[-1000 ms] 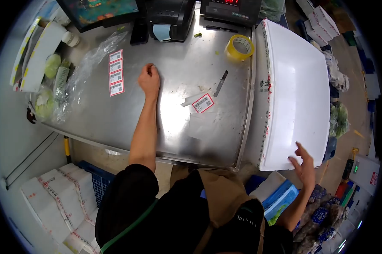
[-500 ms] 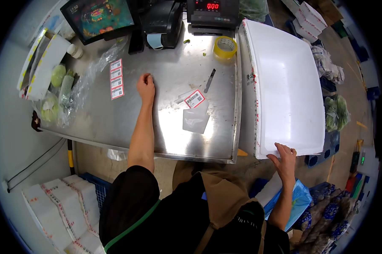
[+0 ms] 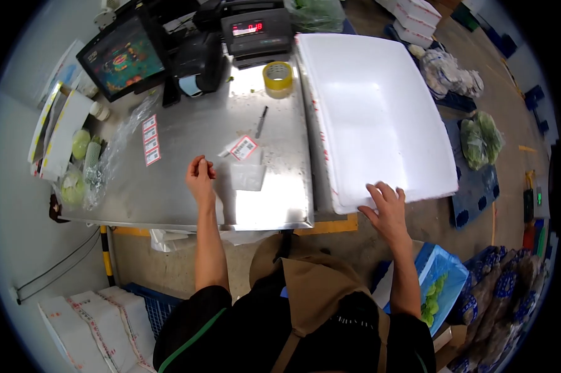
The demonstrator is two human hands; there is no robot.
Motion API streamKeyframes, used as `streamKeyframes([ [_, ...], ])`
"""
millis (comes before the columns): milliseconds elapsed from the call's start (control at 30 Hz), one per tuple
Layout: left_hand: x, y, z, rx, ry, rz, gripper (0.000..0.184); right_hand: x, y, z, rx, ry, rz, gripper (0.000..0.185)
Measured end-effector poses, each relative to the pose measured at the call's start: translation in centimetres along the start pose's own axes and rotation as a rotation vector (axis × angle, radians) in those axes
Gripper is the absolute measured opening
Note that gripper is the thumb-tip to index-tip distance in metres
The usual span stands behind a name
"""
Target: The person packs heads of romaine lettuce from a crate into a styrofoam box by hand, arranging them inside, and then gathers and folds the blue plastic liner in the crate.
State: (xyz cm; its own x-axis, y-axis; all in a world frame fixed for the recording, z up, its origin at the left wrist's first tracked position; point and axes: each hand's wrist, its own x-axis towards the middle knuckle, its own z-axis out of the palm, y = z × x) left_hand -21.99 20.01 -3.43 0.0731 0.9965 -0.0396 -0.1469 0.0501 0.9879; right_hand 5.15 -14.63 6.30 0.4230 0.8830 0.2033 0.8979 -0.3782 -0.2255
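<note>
Just left of the left grip, a strip of labels (image 3: 151,140) lies flat on the worktop (image 3: 175,199), probably for easy reach. The left hand (image 3: 200,176) hovers or rests there, fingers curled in towards the thumb; I cannot tell whether they pinch anything. Right of that grip come a single label (image 3: 244,148), a scale (image 3: 257,31) farther off, a knife (image 3: 262,122) and a roll of tape (image 3: 277,76), laid on its side, likely so it cannot roll.

Farther right stands the white box (image 3: 380,118), beside the worktop, reaching away from the right grip. The right hand (image 3: 389,211) has its fingers and thumb parted around the box's near rim, seemingly to steady it; how hard they press, I cannot tell.

Compared with half a second ago, the left hand sits closer to the worktop's near edge, and the scale seems to read 0.18 rather than 0.00.
</note>
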Motion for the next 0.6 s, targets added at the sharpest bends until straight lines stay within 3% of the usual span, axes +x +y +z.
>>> streamKeyframes([
  [267,-14.3,5.2,7.9,-0.076,-0.379,0.049,0.021,-11.7,4.6,-2.5,0.114,0.117,0.027,0.042],
  [333,-17.1,5.4,10.5,0.062,-0.416,0.185,0.025,-16.3,6.0,-2.4,0.089,0.094,0.092,0.037],
  [367,-17.5,4.9,11.4,0.226,-0.416,0.208,0.045,-18.8,6.6,-2.0,0.081,0.059,0.13,0.036],
  [467,-14.8,2.2,15.3,0.38,-0.393,0.033,0.067,-26.1,7.3,-1.1,0.104,-0.057,0.305,0.037],
  [500,-13.2,0.7,16.5,0.516,-0.457,0.049,0.087,-28.1,7.3,-0.8,0.123,-0.093,0.368,0.038],
  [600,-13.5,0.6,21.1,0.808,-0.552,-0.055,0.089,-32.8,6.7,0.0,0.128,-0.237,0.541,0.034],
])
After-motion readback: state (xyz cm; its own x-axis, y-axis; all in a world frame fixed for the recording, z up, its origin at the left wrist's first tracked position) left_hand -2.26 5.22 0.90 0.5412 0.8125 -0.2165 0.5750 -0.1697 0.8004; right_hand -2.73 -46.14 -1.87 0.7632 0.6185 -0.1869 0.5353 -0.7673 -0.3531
